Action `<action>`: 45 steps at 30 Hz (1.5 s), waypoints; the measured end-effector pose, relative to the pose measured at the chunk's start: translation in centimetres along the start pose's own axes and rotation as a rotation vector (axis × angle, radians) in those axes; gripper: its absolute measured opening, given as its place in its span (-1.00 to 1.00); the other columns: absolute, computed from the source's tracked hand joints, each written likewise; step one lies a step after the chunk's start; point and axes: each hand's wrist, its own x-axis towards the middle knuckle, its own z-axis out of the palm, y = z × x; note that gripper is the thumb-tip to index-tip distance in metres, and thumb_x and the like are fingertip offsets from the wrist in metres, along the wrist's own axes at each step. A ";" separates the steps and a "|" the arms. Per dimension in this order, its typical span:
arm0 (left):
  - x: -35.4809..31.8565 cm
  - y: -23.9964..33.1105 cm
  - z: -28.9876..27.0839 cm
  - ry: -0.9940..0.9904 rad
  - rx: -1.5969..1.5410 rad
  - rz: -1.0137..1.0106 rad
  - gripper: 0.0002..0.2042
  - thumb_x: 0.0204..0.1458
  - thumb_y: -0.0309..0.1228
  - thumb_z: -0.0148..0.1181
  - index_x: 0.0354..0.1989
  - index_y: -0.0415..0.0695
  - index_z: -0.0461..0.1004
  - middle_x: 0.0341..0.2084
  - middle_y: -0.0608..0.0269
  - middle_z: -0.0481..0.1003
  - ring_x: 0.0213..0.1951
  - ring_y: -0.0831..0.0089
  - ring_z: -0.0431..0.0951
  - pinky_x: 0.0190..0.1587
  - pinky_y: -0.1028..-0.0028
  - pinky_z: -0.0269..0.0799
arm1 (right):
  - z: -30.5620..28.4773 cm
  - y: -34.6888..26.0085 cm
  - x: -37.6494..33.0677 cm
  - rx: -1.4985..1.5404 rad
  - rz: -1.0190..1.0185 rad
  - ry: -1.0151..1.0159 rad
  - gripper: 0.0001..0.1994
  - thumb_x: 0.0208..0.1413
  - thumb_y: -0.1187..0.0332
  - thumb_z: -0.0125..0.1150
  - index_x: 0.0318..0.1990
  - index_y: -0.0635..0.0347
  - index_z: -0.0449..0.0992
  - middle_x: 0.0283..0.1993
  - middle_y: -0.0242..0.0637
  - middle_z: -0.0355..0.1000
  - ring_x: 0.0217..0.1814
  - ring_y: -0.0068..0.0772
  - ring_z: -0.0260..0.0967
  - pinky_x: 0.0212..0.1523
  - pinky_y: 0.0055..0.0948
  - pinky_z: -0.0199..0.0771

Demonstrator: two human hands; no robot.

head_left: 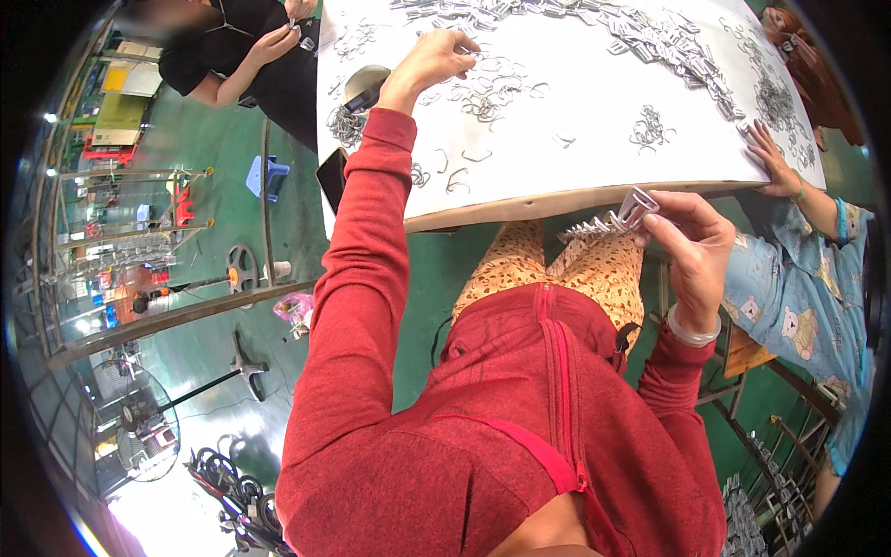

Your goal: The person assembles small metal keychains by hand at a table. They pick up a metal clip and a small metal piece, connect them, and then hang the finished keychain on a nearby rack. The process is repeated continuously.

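My left hand (434, 63) reaches over the white table, thumb and fingertips pinched together above scattered bent wire pieces (484, 100). Whatever is between those fingertips is too small to make out. Down in front of the table's edge, my right hand (691, 243) grips a silver metal buckle (637, 208) between thumb and fingers. From the buckle a row of small metal prongs (594, 226) sticks out to the left, above my lap; how they join it is unclear.
A long heap of silver buckles (664, 51) lies along the far side of the white table (557, 172). A round container (367, 85) and a dark phone (331, 179) are by my left arm. At right, a co-worker's hand (772, 158) rests on the table; another person (251, 65) works at far left.
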 end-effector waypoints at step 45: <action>-5.3 1.5 3.5 0.005 -0.555 -0.102 -0.84 -0.13 -0.47 0.31 -0.38 -0.29 0.57 -0.56 0.19 0.55 -0.51 0.57 0.54 -0.46 0.57 0.51 | 1.5 -0.9 -1.2 -0.067 0.008 -0.045 -0.81 -0.08 0.68 0.19 -0.24 0.44 0.51 -0.34 -0.17 0.51 -0.37 -0.51 0.47 -0.36 -0.60 0.49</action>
